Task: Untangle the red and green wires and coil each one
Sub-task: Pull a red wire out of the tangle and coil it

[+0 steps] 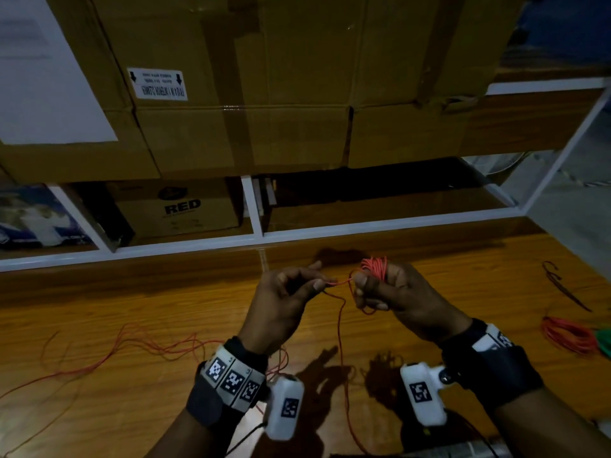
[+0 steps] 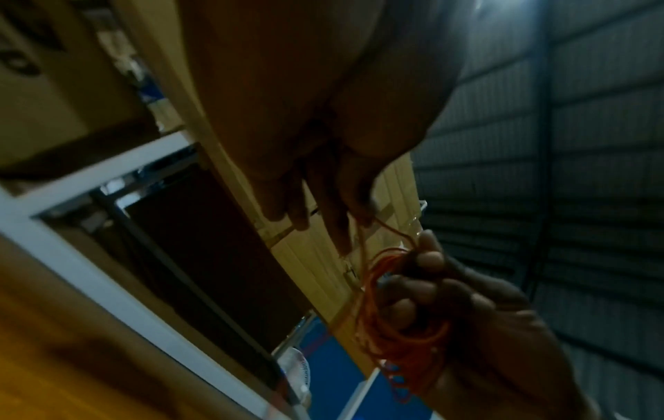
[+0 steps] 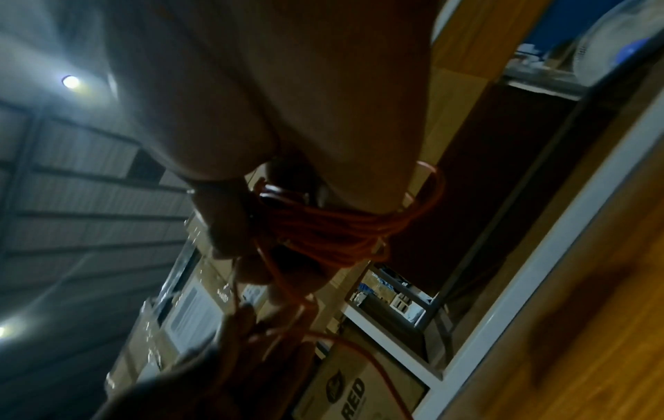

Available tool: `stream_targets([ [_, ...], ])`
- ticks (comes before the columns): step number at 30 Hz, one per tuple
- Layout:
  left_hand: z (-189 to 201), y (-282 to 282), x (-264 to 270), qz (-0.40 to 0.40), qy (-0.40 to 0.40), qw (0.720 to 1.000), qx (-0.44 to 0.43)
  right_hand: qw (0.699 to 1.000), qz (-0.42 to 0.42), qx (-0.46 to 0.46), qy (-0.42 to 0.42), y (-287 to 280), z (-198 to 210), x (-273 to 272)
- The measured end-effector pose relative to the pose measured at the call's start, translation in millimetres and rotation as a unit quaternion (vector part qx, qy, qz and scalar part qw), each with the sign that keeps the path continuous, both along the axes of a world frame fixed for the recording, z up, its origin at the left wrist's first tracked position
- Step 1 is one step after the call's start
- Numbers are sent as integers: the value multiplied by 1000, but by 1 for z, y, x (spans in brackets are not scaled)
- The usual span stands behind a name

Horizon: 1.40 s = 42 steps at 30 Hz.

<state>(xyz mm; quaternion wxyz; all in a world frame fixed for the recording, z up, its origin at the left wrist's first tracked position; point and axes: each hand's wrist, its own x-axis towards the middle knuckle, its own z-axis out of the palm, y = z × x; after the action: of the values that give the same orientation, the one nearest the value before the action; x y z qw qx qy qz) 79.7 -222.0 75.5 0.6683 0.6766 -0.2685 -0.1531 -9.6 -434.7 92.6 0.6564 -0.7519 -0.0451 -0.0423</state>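
The wrist cameras (image 1: 285,406) sit nearest the lens, strapped under both forearms, and beyond them the two hands work above the table (image 1: 165,299).

Right hand (image 1: 393,295): its fingers (image 3: 230,227) are curled round a red coil (image 1: 375,267), several turns bunched together, with the thumb clamped across the loops. Left hand (image 1: 284,292): thumb and forefinger pinch the red wire (image 1: 340,325) just short of the coil, and the other fingers are loosely bent. A short span of wire runs between the two hands; from the left pinch the rest drops to the table and trails away to the left in loose curves.

The wire looks thin, light and limp, with a little spring. My guess is that the loops would flare open if the thumb let go. It is smooth-coated, so it should slide through a light pinch, which suits feeding it. The best hold is close to the coil on the free side, where the left fingers already are. The coil itself is best held across all its turns at one spot.

Both forearms angle up and inward, wrists raised clear of the table, and the hands nearly meet at chest centre. At the table's right edge lie a red bundle (image 1: 567,335) and a bit of green wire (image 1: 603,340); whether they are neatly coiled I cannot tell.
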Motion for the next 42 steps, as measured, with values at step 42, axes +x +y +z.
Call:
stream_targets([
  [42,-49,-11,-7,-115,-137,961,209,892,-76,-443,57,-26,-29,26],
])
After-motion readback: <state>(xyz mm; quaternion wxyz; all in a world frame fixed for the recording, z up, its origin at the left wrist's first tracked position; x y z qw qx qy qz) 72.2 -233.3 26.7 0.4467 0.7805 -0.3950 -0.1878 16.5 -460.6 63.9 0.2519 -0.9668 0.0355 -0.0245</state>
